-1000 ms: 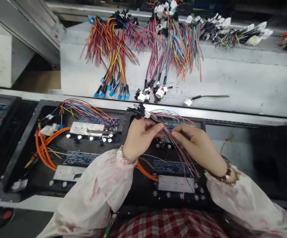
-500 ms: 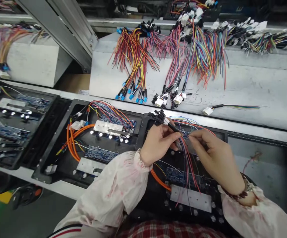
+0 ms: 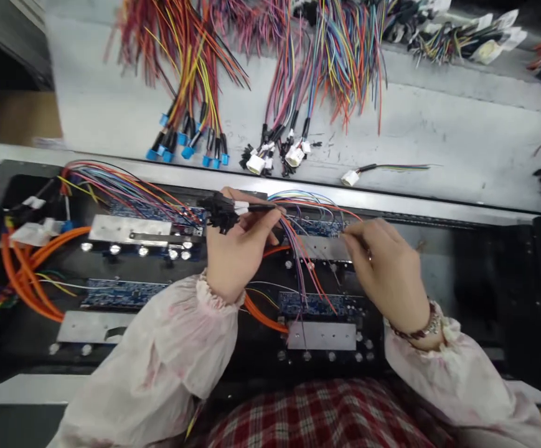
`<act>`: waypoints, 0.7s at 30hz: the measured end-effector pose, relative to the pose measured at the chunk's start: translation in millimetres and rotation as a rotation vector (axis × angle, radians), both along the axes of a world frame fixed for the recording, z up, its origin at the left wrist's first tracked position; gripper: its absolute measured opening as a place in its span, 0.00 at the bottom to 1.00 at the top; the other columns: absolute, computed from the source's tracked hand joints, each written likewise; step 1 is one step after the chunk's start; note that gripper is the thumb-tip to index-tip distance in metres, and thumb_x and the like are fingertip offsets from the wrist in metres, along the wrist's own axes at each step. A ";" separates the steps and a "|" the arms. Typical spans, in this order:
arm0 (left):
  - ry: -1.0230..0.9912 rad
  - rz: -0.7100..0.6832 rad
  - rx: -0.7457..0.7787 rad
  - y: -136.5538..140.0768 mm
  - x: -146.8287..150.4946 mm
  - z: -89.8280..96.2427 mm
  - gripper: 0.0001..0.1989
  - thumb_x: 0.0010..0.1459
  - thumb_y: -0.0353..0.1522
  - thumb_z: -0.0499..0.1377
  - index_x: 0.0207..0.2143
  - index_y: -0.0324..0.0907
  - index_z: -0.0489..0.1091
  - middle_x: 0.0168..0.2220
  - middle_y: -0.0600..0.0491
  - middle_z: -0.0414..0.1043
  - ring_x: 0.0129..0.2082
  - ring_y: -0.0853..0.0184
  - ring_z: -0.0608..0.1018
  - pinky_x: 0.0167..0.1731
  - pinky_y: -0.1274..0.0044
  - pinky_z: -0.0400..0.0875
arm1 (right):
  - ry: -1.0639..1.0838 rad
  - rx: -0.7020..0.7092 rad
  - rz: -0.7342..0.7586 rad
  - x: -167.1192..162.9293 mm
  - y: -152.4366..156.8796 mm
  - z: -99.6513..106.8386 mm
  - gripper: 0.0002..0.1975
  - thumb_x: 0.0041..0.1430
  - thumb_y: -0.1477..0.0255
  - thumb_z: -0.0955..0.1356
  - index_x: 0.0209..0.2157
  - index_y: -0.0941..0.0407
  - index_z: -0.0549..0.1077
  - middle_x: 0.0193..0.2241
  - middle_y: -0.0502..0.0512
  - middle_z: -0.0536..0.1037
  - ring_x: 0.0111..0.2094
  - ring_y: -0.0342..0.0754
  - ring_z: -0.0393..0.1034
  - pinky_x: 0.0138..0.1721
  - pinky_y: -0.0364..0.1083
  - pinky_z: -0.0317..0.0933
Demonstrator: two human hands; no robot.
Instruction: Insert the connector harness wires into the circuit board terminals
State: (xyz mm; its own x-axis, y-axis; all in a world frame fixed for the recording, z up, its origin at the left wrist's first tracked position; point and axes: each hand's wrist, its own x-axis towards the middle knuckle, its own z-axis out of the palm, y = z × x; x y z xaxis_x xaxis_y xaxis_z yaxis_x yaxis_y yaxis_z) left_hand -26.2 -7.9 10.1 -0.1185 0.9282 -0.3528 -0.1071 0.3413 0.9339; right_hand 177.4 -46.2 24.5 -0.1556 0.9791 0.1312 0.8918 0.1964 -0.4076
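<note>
My left hand (image 3: pixel 237 246) is closed around a wire harness (image 3: pixel 256 208) with a black sleeve, a white tag and a cluster of small black connectors at its left end. Loose red, pink, purple and grey wires hang from it over the lower board. Other coloured wires arc from the bundle to the upper circuit board (image 3: pixel 321 228). At that board's right end, the thumb and fingertips of my right hand (image 3: pixel 385 267) are pinched together; what is between them is too small to make out. Below lies a second circuit board (image 3: pixel 312 303) with a metal plate (image 3: pixel 321 336).
Another black tray on the left holds wired boards with metal plates (image 3: pixel 130 229) and thick orange cables (image 3: pixel 22 274). Behind, a pale sloped shelf (image 3: pixel 438 124) carries bundles of coloured wires, blue connectors (image 3: pixel 187 151), white connectors (image 3: pixel 256 163) and one separate harness (image 3: pixel 350 178).
The camera view has shifted to the right and closer. My right hand has moved away from the harness to the upper board's right end. My left hand keeps its hold on the harness.
</note>
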 end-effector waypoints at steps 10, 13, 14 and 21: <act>0.094 0.054 0.057 1.5 0.4 -2.6 0.13 0.52 0.29 0.68 0.32 0.45 0.64 0.32 0.55 0.76 0.24 0.69 0.76 0.22 0.76 0.69 | 0.090 -0.026 0.049 -15.6 24.2 -32.9 0.06 0.63 0.74 0.65 0.36 0.56 0.74 0.31 0.51 0.80 0.32 0.44 0.74 0.34 0.43 0.62; 0.101 0.044 0.009 2.3 0.6 -2.4 0.11 0.53 0.29 0.67 0.32 0.44 0.66 0.32 0.54 0.77 0.23 0.70 0.75 0.23 0.75 0.70 | 0.070 -0.057 0.062 -15.6 25.0 -34.1 0.06 0.63 0.74 0.64 0.36 0.56 0.75 0.31 0.52 0.80 0.33 0.44 0.74 0.34 0.44 0.61; 0.097 0.046 0.021 2.3 0.5 -3.0 0.11 0.53 0.30 0.67 0.32 0.44 0.66 0.33 0.54 0.77 0.22 0.70 0.75 0.23 0.75 0.70 | 0.061 -0.069 0.060 -16.0 25.3 -34.3 0.07 0.63 0.74 0.64 0.35 0.56 0.75 0.32 0.52 0.80 0.33 0.45 0.74 0.34 0.44 0.61; 0.105 0.036 0.026 1.2 -2.3 -7.7 0.09 0.54 0.30 0.67 0.32 0.43 0.68 0.33 0.55 0.78 0.22 0.71 0.75 0.23 0.75 0.71 | 0.068 -0.072 0.044 -18.4 27.5 -35.4 0.06 0.61 0.74 0.65 0.35 0.56 0.75 0.30 0.51 0.80 0.32 0.45 0.74 0.34 0.43 0.61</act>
State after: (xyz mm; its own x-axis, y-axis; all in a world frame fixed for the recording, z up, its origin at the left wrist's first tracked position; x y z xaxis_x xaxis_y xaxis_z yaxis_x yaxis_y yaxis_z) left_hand -28.5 -6.7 2.4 -0.1868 0.9313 -0.3126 -0.0202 0.3145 0.9491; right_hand 159.0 -18.6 -10.9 -0.1918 0.9788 0.0725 0.8528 0.2028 -0.4813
